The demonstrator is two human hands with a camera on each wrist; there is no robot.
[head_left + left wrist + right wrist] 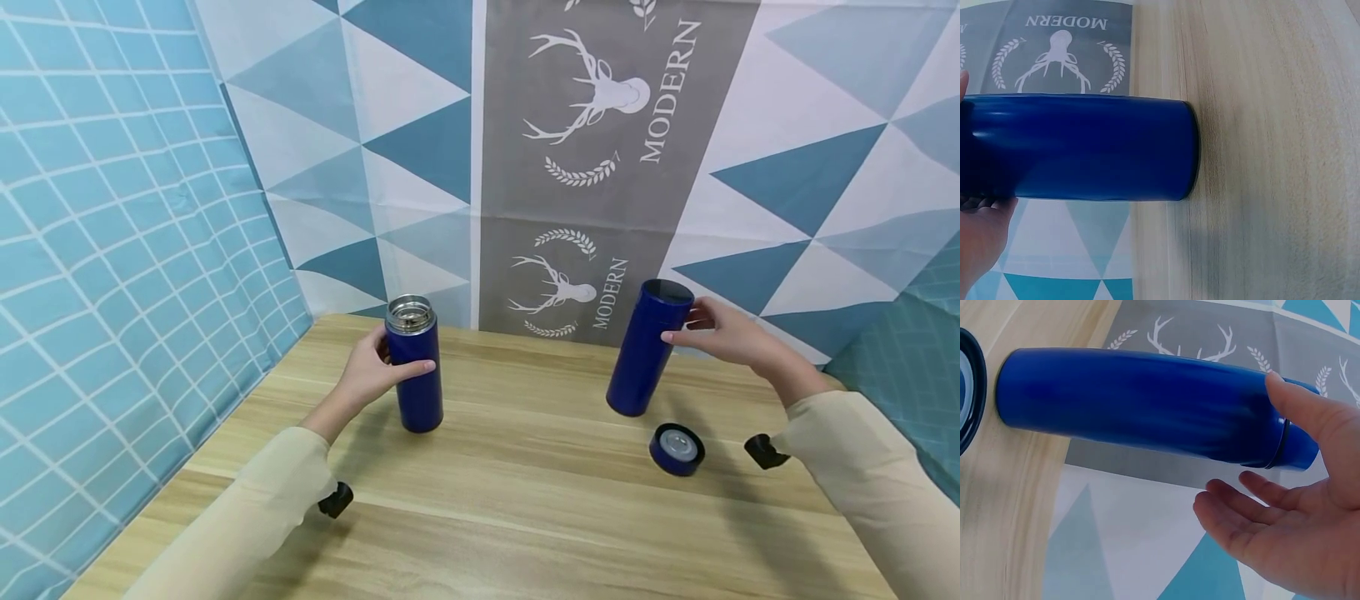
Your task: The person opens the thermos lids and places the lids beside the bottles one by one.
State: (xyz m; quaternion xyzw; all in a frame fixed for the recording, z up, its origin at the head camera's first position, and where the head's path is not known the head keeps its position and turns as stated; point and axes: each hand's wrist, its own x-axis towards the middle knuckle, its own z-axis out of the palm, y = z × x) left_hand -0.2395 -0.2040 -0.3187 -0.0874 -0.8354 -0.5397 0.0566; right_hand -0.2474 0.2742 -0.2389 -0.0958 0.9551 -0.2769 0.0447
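Observation:
Two dark blue vacuum flasks stand on the table. My left hand (377, 371) holds the lidless left flask (420, 392), its thumb across the front and its fingers round the far side; the steel mouth faces up. At the right, the capped flask (637, 367) stands with its dark-topped cap on. My right hand (1297, 487) is beside its upper part. In the right wrist view the thumb (1300, 403) lies against the flask near the cap seam, while the loosely bent fingers stay apart from it. A loose lid (677, 448) lies underside up in front of that flask.
The wood-grain table (525, 500) ends at a grey and triangle-patterned cloth (420, 125) behind both flasks. A blue checked cloth (112, 233) hangs along the left side. Black wrist-worn pieces (336, 500) project below both sleeves.

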